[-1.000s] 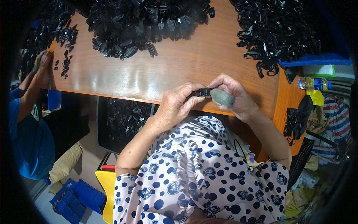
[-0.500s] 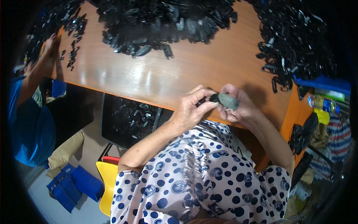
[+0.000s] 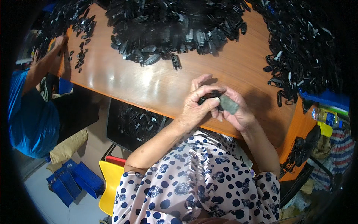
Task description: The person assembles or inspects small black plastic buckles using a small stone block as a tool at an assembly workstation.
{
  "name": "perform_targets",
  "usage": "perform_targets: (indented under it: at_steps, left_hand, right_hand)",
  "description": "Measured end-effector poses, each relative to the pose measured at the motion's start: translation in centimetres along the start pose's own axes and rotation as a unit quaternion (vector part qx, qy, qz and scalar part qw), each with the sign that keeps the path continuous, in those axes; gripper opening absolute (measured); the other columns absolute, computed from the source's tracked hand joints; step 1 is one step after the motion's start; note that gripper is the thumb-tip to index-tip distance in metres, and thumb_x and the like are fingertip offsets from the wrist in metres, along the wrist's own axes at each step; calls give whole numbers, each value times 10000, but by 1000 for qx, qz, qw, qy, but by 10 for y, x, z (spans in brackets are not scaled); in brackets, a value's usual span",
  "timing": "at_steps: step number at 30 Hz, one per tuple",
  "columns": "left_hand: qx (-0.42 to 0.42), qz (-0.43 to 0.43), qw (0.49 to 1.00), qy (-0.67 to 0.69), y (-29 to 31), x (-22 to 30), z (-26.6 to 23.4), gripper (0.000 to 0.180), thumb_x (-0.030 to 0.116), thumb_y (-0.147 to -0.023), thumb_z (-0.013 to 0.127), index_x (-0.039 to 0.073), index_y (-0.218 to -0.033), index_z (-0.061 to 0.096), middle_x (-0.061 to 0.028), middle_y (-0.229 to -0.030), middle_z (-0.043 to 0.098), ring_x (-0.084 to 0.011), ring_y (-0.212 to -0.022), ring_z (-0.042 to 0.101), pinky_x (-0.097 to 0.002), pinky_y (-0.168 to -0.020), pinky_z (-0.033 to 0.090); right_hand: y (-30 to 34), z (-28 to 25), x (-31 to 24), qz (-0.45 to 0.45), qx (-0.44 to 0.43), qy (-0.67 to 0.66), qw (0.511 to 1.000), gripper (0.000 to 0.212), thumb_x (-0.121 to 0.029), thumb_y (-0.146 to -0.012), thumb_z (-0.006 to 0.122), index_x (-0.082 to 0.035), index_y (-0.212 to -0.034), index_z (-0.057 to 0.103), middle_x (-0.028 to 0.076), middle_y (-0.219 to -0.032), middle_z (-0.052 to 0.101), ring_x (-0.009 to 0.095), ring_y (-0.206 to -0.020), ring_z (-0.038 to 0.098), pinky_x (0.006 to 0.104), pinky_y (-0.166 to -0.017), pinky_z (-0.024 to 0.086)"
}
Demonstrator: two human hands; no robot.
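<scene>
Above the front edge of the wooden table, both hands meet close together. My left hand pinches a small black plastic part between thumb and fingers; the fingers hide much of it. In my right hand is a small grey-green block with a dull, rough-looking surface, its end against the black part or just beside it. Across the table in front lies a big pile of similar black plastic parts, with one loose part at its near edge.
More black parts form a heap at the right and another at the left, where a person in blue reaches in. Below the table's edge stands a black tray of parts. A yellow chair is beside me.
My left fingers have lifted and curled over the black part, and the grey-green block has tilted a little in my right hand. The whole view has shifted slightly.
</scene>
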State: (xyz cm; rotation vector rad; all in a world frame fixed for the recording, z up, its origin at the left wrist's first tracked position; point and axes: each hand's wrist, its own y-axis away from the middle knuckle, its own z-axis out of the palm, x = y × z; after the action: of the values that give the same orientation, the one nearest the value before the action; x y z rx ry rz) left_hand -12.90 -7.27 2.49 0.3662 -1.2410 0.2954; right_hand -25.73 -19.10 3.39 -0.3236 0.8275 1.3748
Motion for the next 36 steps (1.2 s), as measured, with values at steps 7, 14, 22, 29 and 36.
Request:
perform_targets:
  at_steps: [7, 14, 22, 29, 36]
  left_hand:
    - [46, -106, 991, 61, 6, -15, -6, 222, 214, -942, 586, 46, -1059, 673, -94, -1242, 537, -161, -1150, 492, -314, -948, 418]
    - [-4, -105, 994, 28, 7, -5, 24, 225, 190, -911, 630, 37, -1072, 668, -76, -1163, 573, -162, -1055, 544, -287, -894, 446]
    - [-143, 169, 889, -400, -22, -24, 34, 201, 104, -810, 688, 6, -982, 650, -120, -950, 648, -265, -823, 637, -342, -735, 509]
    - [-98, 250, 840, -470, -25, -35, 29, 172, 96, -784, 700, 25, -923, 630, -114, -906, 632, -299, -818, 619, -375, -697, 507]
    - [-76, 257, 845, -462, -26, -36, 32, 216, 130, -745, 733, 37, -892, 604, -104, -898, 593, -286, -828, 605, -380, -679, 506]
  right_hand:
    - [0, -4, 22, -57, 50, 140, 987, 444, -188, -924, 592, -29, -1295, 408, 115, -1004, 612, 143, -794, 648, 216, -595, 517]
    - [36, -9, 15, -141, 76, 151, 975, 403, -136, -949, 561, -38, -1308, 406, 76, -911, 627, 129, -736, 641, 217, -563, 498]
    - [50, -57, -9, -15, 166, 566, 808, 434, -91, -895, 541, -44, -1312, 433, 175, -1097, 617, 290, -964, 602, 374, -810, 482]
    - [48, -40, -21, -100, 150, 741, 646, 342, -47, -864, 521, -16, -1205, 502, 209, -1159, 561, 407, -1085, 513, 463, -899, 432]
    - [2, -64, -11, -198, 301, 717, 597, 325, -219, -904, 581, -19, -1158, 550, 208, -1219, 481, 394, -1136, 466, 465, -953, 386]
